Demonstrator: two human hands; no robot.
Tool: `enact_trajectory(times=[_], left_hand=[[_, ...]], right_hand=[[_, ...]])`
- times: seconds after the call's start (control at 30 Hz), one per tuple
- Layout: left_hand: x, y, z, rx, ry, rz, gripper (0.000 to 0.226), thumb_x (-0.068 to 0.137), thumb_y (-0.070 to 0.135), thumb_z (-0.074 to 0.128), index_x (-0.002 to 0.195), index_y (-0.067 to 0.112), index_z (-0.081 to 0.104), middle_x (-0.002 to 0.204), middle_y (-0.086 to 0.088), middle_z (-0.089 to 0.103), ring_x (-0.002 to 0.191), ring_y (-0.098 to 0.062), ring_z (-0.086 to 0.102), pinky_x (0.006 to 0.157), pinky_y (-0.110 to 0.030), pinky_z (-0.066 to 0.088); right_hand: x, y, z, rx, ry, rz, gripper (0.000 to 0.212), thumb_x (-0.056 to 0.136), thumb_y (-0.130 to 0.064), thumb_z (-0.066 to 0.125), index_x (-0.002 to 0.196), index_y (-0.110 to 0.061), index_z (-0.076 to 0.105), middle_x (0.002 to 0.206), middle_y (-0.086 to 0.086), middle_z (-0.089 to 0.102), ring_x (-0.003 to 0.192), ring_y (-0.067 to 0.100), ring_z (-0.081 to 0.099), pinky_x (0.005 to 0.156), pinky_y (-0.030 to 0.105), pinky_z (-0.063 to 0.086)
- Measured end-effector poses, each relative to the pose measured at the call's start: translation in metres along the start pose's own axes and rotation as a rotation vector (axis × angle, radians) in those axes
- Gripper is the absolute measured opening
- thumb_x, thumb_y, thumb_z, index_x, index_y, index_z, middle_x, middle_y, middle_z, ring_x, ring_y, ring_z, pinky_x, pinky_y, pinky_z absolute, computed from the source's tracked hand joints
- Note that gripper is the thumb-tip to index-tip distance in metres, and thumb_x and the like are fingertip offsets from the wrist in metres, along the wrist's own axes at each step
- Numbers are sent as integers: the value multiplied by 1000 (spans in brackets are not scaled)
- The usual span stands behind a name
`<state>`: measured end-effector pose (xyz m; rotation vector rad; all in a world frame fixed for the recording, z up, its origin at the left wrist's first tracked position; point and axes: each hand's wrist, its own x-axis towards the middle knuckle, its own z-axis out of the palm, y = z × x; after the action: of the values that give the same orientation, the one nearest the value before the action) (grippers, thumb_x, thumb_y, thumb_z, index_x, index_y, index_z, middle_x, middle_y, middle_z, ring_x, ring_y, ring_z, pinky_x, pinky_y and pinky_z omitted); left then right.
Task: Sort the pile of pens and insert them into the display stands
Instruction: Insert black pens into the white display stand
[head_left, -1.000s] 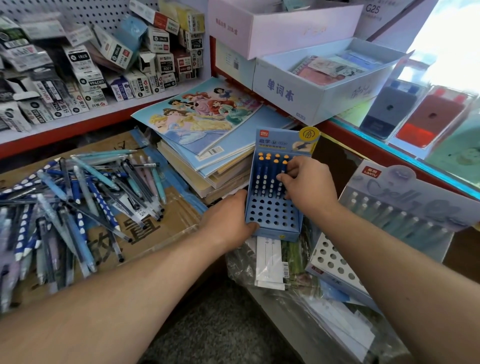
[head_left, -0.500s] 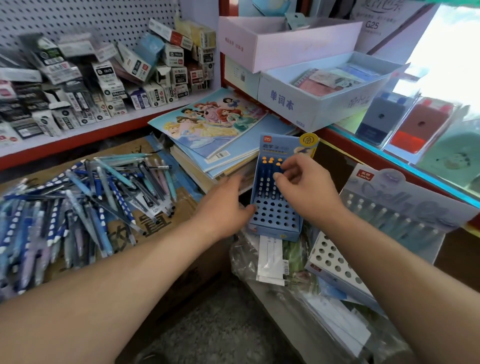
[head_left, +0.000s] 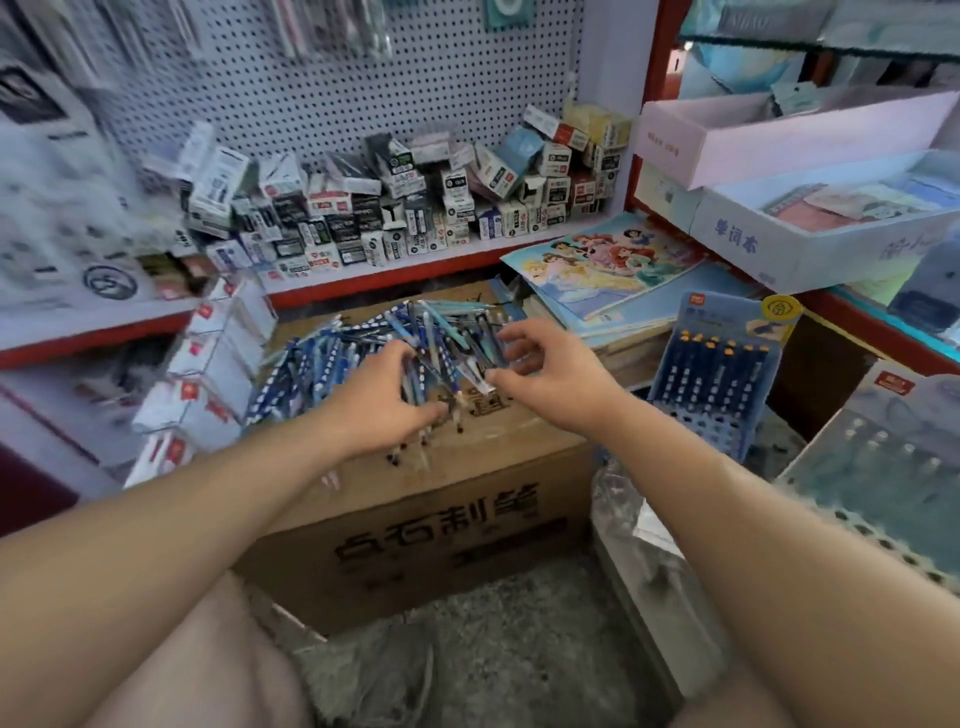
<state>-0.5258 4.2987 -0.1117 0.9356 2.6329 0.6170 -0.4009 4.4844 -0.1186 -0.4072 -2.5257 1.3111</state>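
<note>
Pens (head_left: 363, 353) lie in a loose heap on top of the cardboard box (head_left: 431, 525), and both hands are over that heap. The left hand (head_left: 382, 400) has its fingers curled down into the near edge of the pile, closed around what looks like a small bunch of pens, though how many it truly holds cannot be told. The right hand (head_left: 550, 371) hovers at the pile's right edge with fingers spread and bent, gripping nothing clearly. The blue display stand (head_left: 714, 379) leans just right of the box, its back rows already filled and its front holes empty; a second, paler stand (head_left: 883, 478) sits further right of the box. To do this step well, the hands should pull out pens of one pattern only, gather them parallel, and turn all tips the same way before carrying them over. Most pens in the heap run roughly from near to far across the box top, fanned and crossing one another, with several tips pointing towards the box's near edge.
</note>
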Motion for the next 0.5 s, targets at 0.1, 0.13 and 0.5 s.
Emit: enact_trajectory(times=[0.1, 0.13, 0.5], left_hand=[[-17, -36, -16, -14, 65, -103, 87, 85, 47, 77, 151, 16, 30, 139, -8, 52, 119, -26, 58, 99, -37, 48], [-21, -47, -20, -18, 73, -127, 86, 86, 45, 76, 152, 15, 30, 141, -10, 51, 122, -27, 57, 100, -37, 48], [-38, -129, -16, 27, 87, -113, 76, 87, 47, 71, 149, 21, 34, 141, -7, 46, 128, -25, 52, 104, -41, 46]], right_hand=[[9, -9, 26, -67, -100, -10, 46, 93, -40, 71, 132, -22, 56, 109, -2, 60, 95, 14, 62, 88, 39, 55], [13, -11, 35, -102, -129, -14, 45, 93, -40, 71, 131, -22, 57, 108, -3, 60, 94, 15, 63, 88, 41, 55], [47, -9, 106, -359, -224, 24, 45, 90, -39, 73, 129, -21, 59, 102, -9, 60, 94, 10, 60, 89, 34, 57]])
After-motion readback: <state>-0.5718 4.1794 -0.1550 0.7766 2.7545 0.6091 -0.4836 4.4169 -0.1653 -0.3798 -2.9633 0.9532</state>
